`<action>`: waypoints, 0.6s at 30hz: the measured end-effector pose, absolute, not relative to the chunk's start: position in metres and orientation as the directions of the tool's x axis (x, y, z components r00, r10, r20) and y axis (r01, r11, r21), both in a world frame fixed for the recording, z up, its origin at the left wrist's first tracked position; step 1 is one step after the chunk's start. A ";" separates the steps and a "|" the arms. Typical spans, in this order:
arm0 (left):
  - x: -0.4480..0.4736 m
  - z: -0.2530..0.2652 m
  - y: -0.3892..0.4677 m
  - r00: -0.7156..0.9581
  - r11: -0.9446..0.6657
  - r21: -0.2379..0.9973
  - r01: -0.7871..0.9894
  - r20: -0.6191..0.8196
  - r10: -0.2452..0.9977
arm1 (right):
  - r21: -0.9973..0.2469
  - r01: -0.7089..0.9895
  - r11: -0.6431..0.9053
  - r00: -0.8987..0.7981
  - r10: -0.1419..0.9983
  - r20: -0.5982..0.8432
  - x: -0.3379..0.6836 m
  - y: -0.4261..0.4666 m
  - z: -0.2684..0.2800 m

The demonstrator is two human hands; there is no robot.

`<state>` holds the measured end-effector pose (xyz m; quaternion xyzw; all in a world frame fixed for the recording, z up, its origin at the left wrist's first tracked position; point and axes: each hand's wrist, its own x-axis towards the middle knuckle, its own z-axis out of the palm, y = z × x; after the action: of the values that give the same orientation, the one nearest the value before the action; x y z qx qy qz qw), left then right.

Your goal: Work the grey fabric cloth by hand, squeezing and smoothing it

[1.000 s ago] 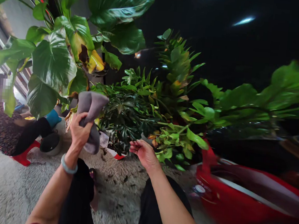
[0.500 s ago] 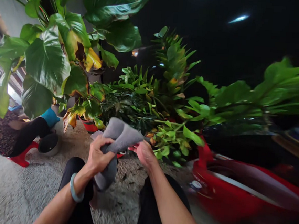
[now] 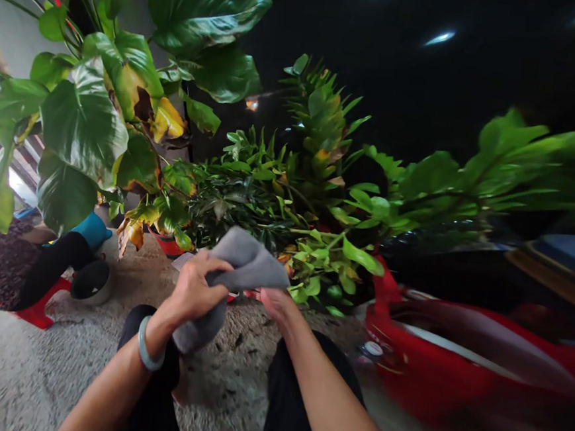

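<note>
A soft grey cloth (image 3: 246,262), folded and bunched, is held over the ground between my knees. My left hand (image 3: 199,288), with a pale green bangle (image 3: 146,344) on its wrist, is closed around the middle of it, and part of the cloth hangs below the fingers. At the cloth's right corner is my right hand (image 3: 275,302), palm turned up, the corner lying over its fingers. Its thumb is hidden behind the cloth, and the fingers appear closed on that corner.
Leafy potted plants (image 3: 250,179) stand close ahead, with large leaves (image 3: 84,113) at left. A red bag-like container (image 3: 435,360) sits at right, blurred. At far left a person (image 3: 0,259) sits on a red stool (image 3: 44,306) beside a dark pot (image 3: 90,283). The ground (image 3: 45,382) is rough concrete.
The cloth's right corner has shifted right and down over my right hand. My left hand has turned slightly and still grips the cloth. The view has swung a little to the right.
</note>
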<state>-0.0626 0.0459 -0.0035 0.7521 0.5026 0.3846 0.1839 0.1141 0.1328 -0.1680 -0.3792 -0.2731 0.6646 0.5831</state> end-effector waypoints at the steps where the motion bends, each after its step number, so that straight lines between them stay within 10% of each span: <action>1: -0.063 0.010 0.054 0.133 -0.446 0.652 0.613 0.471 0.872 | -0.801 -0.565 -0.197 -0.046 0.977 -0.208 0.114 0.132 -0.166; 6: -0.038 0.031 0.120 -0.071 -0.417 0.589 0.692 0.631 0.772 | -0.792 -0.535 -0.293 -0.056 0.948 -0.313 0.113 0.131 -0.152; 14: -0.056 -0.012 0.072 0.451 -0.432 0.492 0.756 0.086 0.888 | -0.822 -0.376 -0.428 -0.119 0.902 -0.416 0.114 0.126 -0.161; 18: -0.067 0.029 0.078 0.229 -0.476 0.585 0.657 0.446 0.865 | -0.840 -0.371 -0.395 -0.163 0.918 -0.360 0.114 0.123 -0.151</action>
<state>-0.0667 0.0780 0.0289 0.7717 0.4932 0.3772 0.1377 0.1136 0.1231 -0.1514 -0.4548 -0.3008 0.7006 0.4602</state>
